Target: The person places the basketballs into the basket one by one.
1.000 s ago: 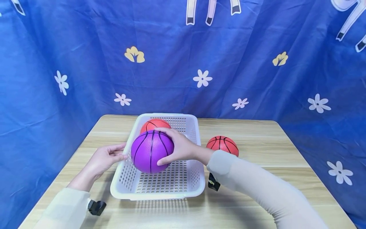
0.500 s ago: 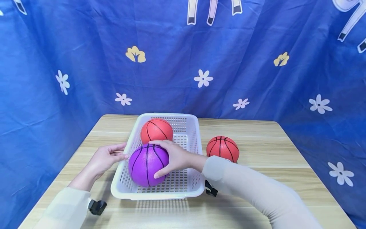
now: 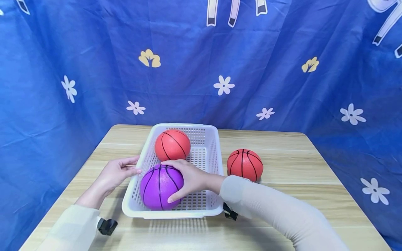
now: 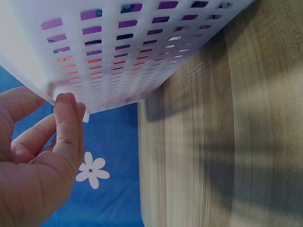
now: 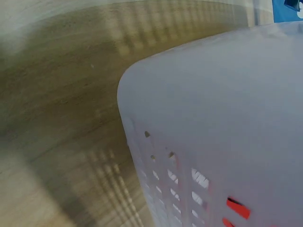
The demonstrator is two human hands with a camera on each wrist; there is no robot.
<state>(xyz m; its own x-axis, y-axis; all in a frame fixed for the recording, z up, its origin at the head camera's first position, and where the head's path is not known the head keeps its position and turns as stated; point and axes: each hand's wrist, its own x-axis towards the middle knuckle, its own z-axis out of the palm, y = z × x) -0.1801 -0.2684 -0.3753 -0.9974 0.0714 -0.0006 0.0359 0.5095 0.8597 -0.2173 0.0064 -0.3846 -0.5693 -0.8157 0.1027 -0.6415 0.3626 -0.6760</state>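
Observation:
Inside the white plastic basket (image 3: 171, 214), a purple mini basketball (image 3: 161, 188) sits in the near left part. My right hand (image 3: 191, 179) grips that ball from its right side, thumb toward me and fingers over the top. Behind it in the basket lies a red mini basketball (image 3: 172, 144). My left hand (image 3: 116, 174) pinches the basket's left rim, and the left wrist view shows its fingers (image 4: 67, 125) at the rim's edge. The right wrist view is filled by the basket wall (image 5: 199, 99); the right hand is out of that view.
Another red basketball (image 3: 245, 165) rests on the wooden table (image 3: 292, 164) right of the basket, close to the right forearm. A blue curtain (image 3: 188, 69) with flower prints hangs behind the table. Black wrist cameras sit at both cuffs.
My right hand has brought the purple basketball toward me and down into the near left of the basket, uncovering the red ball behind it. The left hand stays on the rim.

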